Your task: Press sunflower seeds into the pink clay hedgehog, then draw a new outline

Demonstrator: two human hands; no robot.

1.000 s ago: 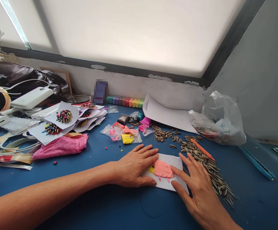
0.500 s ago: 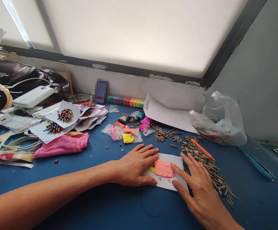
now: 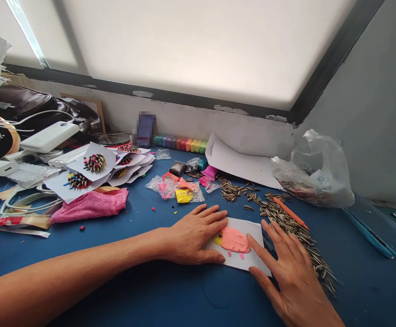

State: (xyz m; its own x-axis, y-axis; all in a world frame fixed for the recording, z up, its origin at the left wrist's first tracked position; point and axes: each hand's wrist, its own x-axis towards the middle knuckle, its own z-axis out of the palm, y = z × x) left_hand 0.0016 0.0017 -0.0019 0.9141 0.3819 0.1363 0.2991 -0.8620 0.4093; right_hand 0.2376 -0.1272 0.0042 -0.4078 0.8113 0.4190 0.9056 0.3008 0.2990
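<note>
A white paper card lies on the blue table, bearing a flat salmon-pink clay shape with a yellow clay head, a dark eye and two small pink feet. My left hand rests flat across the card's left part, fingers stretched out, partly covering it. At the right edge of the card is my right hand, fingers spread, the index fingertip at the right end of the pink clay. Neither hand grips anything. Striped sunflower seeds are heaped beside and partly behind my right hand.
An orange stick lies on the seeds. Bagged clay sits beyond my hands, with a row of coloured clay packs by the wall. Finished seed-covered cards and a pink cloth are left; a plastic bag and blue tweezers-like tool right.
My right hand has shifted slightly right, its thumb moving a little away from the clay. My left hand stays on the card, and the whole view has drifted slightly.
</note>
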